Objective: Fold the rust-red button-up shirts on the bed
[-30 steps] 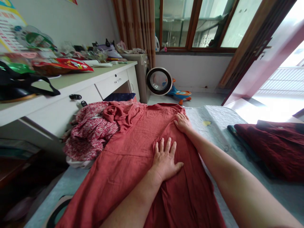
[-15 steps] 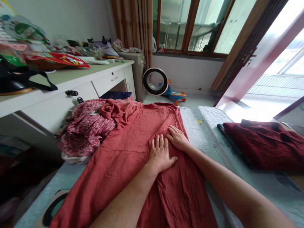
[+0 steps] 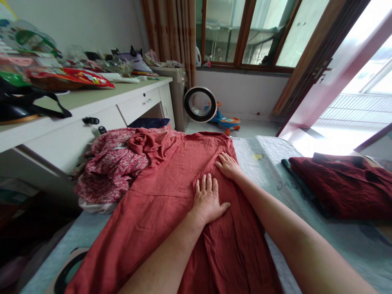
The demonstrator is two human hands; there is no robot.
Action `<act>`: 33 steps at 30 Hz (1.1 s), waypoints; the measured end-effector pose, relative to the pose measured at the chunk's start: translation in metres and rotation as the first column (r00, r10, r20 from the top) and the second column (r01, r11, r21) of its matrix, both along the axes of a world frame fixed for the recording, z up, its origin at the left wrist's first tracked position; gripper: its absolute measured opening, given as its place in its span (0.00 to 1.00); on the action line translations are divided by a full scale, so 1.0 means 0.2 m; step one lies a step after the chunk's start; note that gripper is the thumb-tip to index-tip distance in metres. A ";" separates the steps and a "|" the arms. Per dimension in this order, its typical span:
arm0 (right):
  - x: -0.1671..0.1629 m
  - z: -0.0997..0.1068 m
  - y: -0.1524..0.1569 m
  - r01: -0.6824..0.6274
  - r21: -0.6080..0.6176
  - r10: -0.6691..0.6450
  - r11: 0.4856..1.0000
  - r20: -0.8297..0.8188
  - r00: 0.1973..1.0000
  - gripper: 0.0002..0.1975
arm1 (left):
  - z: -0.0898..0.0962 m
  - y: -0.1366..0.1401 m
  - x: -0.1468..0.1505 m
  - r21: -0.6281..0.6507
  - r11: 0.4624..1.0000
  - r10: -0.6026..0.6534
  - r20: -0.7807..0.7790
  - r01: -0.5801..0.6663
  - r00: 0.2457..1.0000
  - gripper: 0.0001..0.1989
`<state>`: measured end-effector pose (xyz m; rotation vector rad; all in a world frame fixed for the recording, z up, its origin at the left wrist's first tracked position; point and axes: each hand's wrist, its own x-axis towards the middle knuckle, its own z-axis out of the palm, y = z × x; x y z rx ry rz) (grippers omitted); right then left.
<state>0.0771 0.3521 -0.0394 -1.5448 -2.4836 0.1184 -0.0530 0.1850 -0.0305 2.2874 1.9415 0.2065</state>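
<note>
A rust-red garment (image 3: pixel 165 204) lies spread over the bed, its long body running toward me and its far left part bunched up. My left hand (image 3: pixel 208 199) rests flat on the middle of the cloth, fingers stretched out and thumb apart. Farther off and to the right, my right hand (image 3: pixel 228 165) also lies flat, close to the garment's right edge. Neither hand grips the fabric. Small creases show around both palms. A crumpled red-and-white patterned cloth (image 3: pixel 114 167) touches the garment's far left side.
Folded dark red clothing (image 3: pixel 339 188) lies on the right of the light blue bed cover (image 3: pixel 269 171). Along the left stands a white desk (image 3: pixel 131 100) crowded with items, including a red snack packet (image 3: pixel 73 77). Beyond are an open washer door (image 3: pixel 200 104) and a blue ride-on toy (image 3: pixel 225 121).
My right hand has slid slightly farther away along the garment's right side. My left hand has stayed almost where it was.
</note>
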 end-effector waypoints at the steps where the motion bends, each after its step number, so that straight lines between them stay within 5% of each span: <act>1: 0.00 0.00 0.02 0.012 -0.001 -0.012 1.000 0.003 1.000 0.31 | 0.00 0.00 0.00 0.001 1.000 0.000 0.000 0.000 1.000 0.53; 20: -0.01 0.01 0.26 0.094 0.046 -0.094 0.994 -0.016 0.995 0.27 | 0.01 -0.01 0.00 -0.009 1.000 -0.007 0.000 0.007 1.000 0.54; 33: 0.01 0.02 0.38 0.229 -0.041 -0.230 0.973 -0.019 0.973 0.32 | 0.00 -0.01 -0.01 -0.013 1.000 -0.006 0.004 0.007 1.000 0.54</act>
